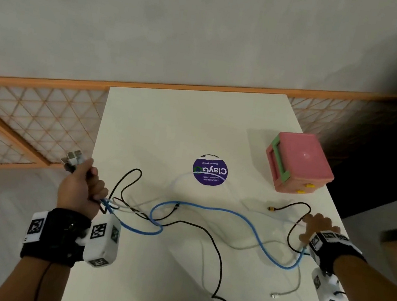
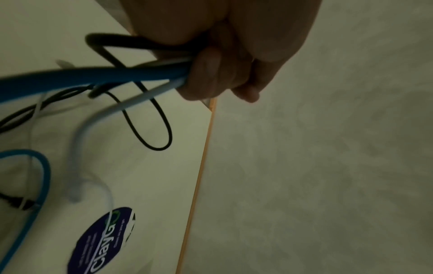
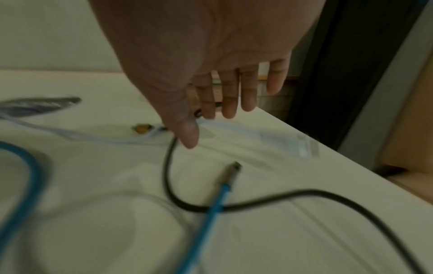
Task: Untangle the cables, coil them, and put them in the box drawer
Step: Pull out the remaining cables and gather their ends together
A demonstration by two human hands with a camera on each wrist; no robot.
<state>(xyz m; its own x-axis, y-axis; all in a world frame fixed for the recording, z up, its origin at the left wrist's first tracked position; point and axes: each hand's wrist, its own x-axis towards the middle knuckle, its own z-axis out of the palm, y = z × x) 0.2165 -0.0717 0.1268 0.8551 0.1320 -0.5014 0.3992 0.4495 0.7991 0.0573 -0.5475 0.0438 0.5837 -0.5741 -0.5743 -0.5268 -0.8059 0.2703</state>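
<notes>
My left hand (image 1: 83, 187) is raised at the table's left edge and grips a bundle of cable ends, their plugs (image 1: 72, 157) sticking out above the fist. From my left hand (image 2: 211, 74) the blue cable (image 2: 93, 76), black cable (image 2: 131, 41) and white cable (image 2: 131, 101) trail out. The blue cable (image 1: 234, 213) snakes across the white table (image 1: 171, 120) to the right. My right hand (image 1: 317, 228) hovers flat, fingers straight, over a black cable loop (image 1: 292, 231) near the right edge. My right hand (image 3: 211, 83) holds nothing. The pink box with drawers (image 1: 298, 162) stands at the far right.
A round purple sticker (image 1: 210, 169) lies mid-table. A black cable (image 1: 219, 269) runs off the table's front edge. A white cable end (image 1: 275, 295) lies near the front right corner. An orange lattice railing (image 1: 29, 120) borders the left and back.
</notes>
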